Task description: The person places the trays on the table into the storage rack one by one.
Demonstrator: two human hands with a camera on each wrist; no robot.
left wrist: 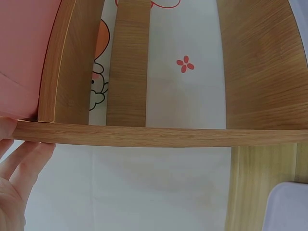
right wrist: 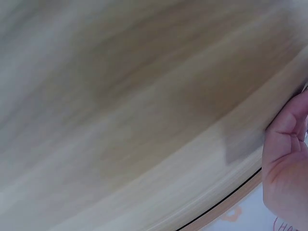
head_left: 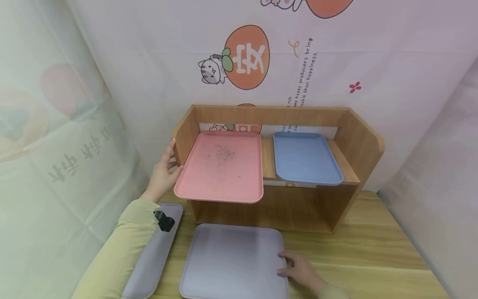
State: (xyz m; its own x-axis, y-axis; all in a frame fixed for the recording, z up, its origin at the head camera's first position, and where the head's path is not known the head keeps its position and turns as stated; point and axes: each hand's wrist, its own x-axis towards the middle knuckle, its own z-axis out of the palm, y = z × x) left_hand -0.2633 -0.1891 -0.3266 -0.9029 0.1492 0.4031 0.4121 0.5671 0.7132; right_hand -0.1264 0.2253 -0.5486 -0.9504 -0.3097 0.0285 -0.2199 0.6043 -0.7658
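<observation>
A two-level wooden desk shelf stands on the table. My left hand holds its left side panel, fingers on the outer face and thumb by the front edge, close to the pink tray. This pink tray lies on the upper board and juts out past its front; dark smudges mark it. Right of it on the same board is a smaller blue tray. In front of the shelf lies a lavender tray. My right hand grips its right rim with thumb and fingers; the right wrist view is blurred.
Another lavender tray lies at the left, partly under my left forearm. The wood-grain table extends to the right. A printed white cloth hangs behind the shelf, with pale curtains on both sides.
</observation>
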